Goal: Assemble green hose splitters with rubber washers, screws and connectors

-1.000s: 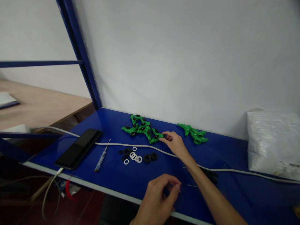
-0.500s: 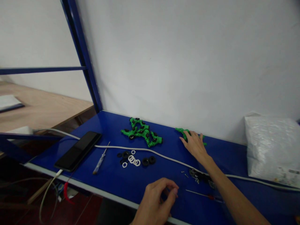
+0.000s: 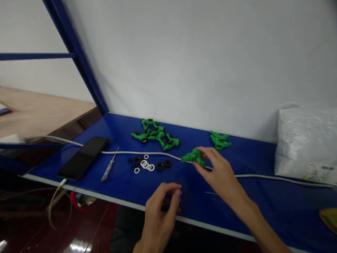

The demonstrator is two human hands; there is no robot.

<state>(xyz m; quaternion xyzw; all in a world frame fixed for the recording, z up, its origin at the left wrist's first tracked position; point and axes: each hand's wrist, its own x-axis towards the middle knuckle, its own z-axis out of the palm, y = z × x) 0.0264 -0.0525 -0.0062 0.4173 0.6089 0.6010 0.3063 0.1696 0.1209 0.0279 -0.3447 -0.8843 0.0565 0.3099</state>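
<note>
My right hand [image 3: 219, 174] grips a green Y-shaped hose splitter [image 3: 193, 156] by one side, lifted above the blue table. Behind it, near the wall, lie more bare green splitter bodies [image 3: 220, 141]. My left hand [image 3: 160, 212] hovers at the table's front edge, thumb and fingertips drawn together; whatever is between them, if anything, cannot be made out. Green splitters with black parts [image 3: 158, 134] sit in a cluster at the back. White rings [image 3: 147, 165] and black rings [image 3: 160, 166] are spread in front of them. A thin metal shaft [image 3: 210, 193] shows partly behind my right wrist.
A white cable [image 3: 139, 153] crosses the blue table [image 3: 121, 133]. On the left lie a black phone [image 3: 83, 156], plugged in, and a clear-handled screwdriver [image 3: 107, 170]. A wrapped white package [image 3: 306, 144] stands at right by the wall. Something yellow [image 3: 329, 219] shows at the right edge.
My right hand has picked up a green splitter from the back group and brought it left and toward me. My left hand keeps its curled pose. The view has shifted slightly.
</note>
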